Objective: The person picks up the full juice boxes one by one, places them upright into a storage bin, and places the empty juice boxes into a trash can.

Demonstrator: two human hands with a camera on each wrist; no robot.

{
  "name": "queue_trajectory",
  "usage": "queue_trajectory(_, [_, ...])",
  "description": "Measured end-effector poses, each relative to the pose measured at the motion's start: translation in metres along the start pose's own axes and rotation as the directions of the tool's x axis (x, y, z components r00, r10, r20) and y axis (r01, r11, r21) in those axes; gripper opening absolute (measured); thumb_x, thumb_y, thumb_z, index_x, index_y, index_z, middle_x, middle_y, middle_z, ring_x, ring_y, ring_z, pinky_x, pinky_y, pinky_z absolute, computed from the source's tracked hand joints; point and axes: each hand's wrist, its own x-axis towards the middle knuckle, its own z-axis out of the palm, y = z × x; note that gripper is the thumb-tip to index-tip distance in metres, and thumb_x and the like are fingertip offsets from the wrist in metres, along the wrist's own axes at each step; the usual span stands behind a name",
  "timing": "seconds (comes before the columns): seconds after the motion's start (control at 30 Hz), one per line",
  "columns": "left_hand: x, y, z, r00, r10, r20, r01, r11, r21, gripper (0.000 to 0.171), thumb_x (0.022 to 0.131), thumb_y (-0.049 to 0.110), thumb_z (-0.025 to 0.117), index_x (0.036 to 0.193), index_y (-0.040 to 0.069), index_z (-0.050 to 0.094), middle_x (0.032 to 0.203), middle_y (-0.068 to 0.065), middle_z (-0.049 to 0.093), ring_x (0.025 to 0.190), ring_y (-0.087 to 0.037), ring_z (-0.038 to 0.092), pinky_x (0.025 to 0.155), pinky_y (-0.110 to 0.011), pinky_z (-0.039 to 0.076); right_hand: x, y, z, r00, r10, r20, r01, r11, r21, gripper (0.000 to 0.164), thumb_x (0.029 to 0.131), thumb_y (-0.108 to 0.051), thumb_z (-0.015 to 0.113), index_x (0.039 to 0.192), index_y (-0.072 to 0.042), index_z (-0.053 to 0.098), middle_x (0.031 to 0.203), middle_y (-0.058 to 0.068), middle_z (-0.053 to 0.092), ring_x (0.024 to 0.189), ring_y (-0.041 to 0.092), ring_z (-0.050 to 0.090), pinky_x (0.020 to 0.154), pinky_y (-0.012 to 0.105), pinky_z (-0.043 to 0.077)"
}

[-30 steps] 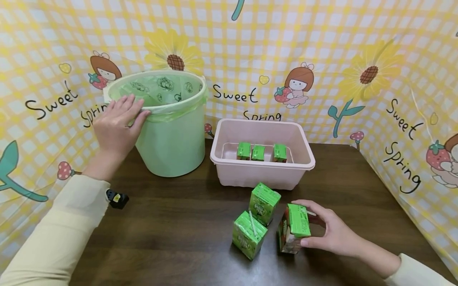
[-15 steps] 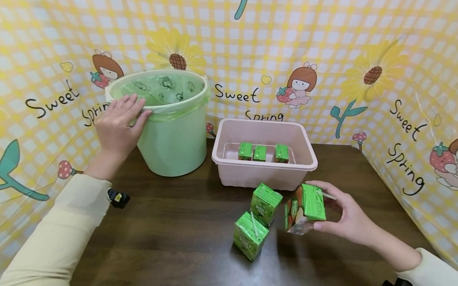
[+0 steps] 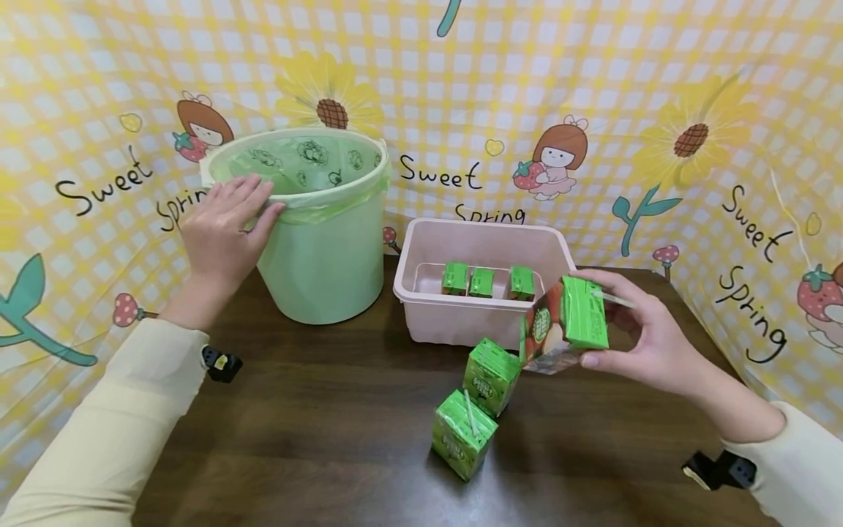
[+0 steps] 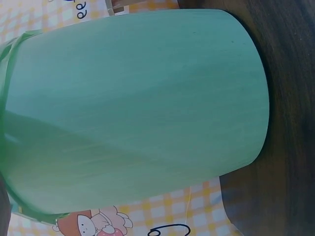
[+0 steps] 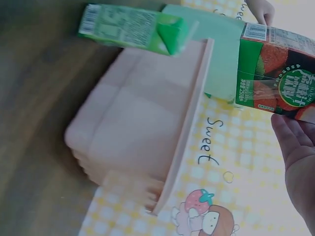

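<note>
Hands well apart. Right hand (image 3: 652, 337) has thumb and fingers pinched on opposite sides of a fruit-print carton (image 3: 560, 329), green top, straw (image 3: 619, 300) along the hand side. Carton is tilted, clear of the table (image 3: 316, 439); in the head view it covers the near right corner of the pink tub (image 3: 461, 316). Can't tell the gap to the tub.

Left hand (image 3: 224, 234) rests at the left near rim of the green bin (image 3: 323, 256): fingers laid over the edge, thumb along the outside. Can't tell if it bears down.

Bin has a printed green liner (image 3: 296, 172) folded over the rim; it stands left of the tub. Three green-topped cartons (image 3: 481, 282) inside the tub: two side by side on the left, one further right. Far green carton (image 3: 489, 380) and near green carton (image 3: 463, 439) stand on the table, near side of the tub.
</note>
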Motion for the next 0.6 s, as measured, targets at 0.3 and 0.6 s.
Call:
queue_trajectory(0.3, [-0.001,0.001,0.002,1.0,-0.011,-0.016,0.011,1.0,-0.026,0.034,0.093,0.036,0.064,0.116,0.012,0.073,0.117,-0.009,0.067,0.107,-0.032,0.065,0.099,-0.048,0.045,0.04,0.009,0.008,0.998,-0.069,0.004,0.068,0.992,0.108,0.078,0.071,0.016,0.076,0.141,0.006,0.042,0.132,0.011,0.052,0.105,0.019,0.06,0.084,0.022,0.051])
queue_trajectory(0.6, [-0.001,-0.001,0.001,1.0,0.013,-0.029,-0.014,1.0,-0.027,0.035,0.093,0.035,0.064,0.115,0.01,0.073,0.116,-0.01,0.067,0.106,-0.033,0.065,0.099,-0.049,0.045,0.085,0.011,0.021,0.995,-0.098,0.028,0.094,0.99,0.109,0.075,0.075,0.007,0.079,0.142,0.0,0.044,0.123,0.012,0.057,0.103,0.021,0.062,0.087,0.025,0.051])
